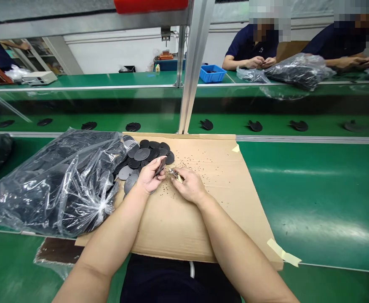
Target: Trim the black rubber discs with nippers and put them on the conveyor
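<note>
My left hand (pixel 152 176) is closed on a black plastic disc (pixel 161 166), held tilted above the cardboard sheet (pixel 172 227). Just to its right, my right hand (pixel 189 184) grips a small shiny metal clipper (pixel 175 175), partly hidden by the fingers; its tip is near the disc but apart from it. Behind and left of my left hand lies a pile of similar black discs (pixel 142 154), spilling from a clear plastic bag (pixel 45 189) full of them. Tiny dark bits (pixel 200 166) are scattered on the cardboard around my hands.
Beyond a metal post (pixel 192 67), several black pieces (pixel 206 124) lie in a row on a green belt (pixel 159 122). Across it, two people sit near a blue basket (pixel 212 73) and a filled plastic bag (pixel 301 69). Tape (pixel 284 252) holds the cardboard's right corner.
</note>
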### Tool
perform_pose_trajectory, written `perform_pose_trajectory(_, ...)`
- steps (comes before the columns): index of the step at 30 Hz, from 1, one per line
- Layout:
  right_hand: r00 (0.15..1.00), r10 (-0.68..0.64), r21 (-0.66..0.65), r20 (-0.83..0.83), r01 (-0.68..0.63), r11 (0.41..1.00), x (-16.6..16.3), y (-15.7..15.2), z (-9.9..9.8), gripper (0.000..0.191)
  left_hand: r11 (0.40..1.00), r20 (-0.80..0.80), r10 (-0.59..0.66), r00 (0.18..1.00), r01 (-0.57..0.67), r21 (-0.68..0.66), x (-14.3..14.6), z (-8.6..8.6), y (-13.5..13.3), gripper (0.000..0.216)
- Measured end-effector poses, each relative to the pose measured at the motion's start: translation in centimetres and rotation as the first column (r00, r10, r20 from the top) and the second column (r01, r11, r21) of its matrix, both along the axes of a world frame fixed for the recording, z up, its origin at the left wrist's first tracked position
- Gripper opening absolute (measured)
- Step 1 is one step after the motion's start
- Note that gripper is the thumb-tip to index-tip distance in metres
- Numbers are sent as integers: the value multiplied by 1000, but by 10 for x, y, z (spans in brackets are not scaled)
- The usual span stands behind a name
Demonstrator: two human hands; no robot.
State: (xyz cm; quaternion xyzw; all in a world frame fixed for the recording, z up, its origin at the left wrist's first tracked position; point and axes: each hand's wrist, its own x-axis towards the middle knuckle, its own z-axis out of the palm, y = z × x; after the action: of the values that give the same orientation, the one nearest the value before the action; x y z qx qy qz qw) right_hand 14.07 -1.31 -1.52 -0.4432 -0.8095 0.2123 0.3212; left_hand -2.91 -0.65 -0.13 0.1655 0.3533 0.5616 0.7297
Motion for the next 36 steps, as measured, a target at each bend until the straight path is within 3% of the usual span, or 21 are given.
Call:
perform_pose_trajectory(4, 994, 32, -14, 108, -31, 999, -1, -1, 2, 26, 999, -26, -46, 999, 46, 9, 2, 2, -2, 19)
perform_pose_trajectory(10, 989, 35, -4, 143, -35, 999, -1, -2, 1, 30, 995, -68, -97, 993, 99, 18, 3, 1, -3, 21)
perform_pose_trajectory(26, 898, 28, -68, 440, 2, 998, -4, -6, 15, 24, 998, -170, -7, 985, 16, 52, 5, -7, -3, 28)
perform_pose_trajectory(31, 927, 27, -86, 373, 5, 996, -3, -6, 13, 22, 999, -140, -33, 990, 34, 4, 6, -5, -3, 22)
perform_pose_trajectory(36, 998, 53, -63, 31, -51, 997, -4, -6, 5, 25, 996, 22, -91, 996, 91, -9, 5, -3, -2, 13)
